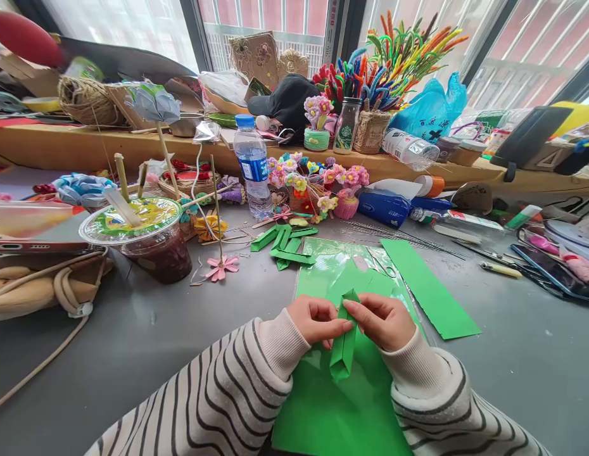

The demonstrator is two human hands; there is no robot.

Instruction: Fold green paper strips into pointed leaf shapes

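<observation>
While a folded green paper strip (342, 352) stands tilted over the green sheet (342, 418) on the worktop (204, 310), the fingers of the left hand (316, 322) and the right hand (384, 322) pinch its upper half, thumbs on top. Light, even pressure along the creases, with the long edges meeting at the centre seam, should give a neat fold; squeezing harder might crumple the ends. Fingers beneath the strip are largely hidden. Glare muddles the scissors (380, 262) beyond, and the folded green pieces (287, 247) overlap too much to count.
</observation>
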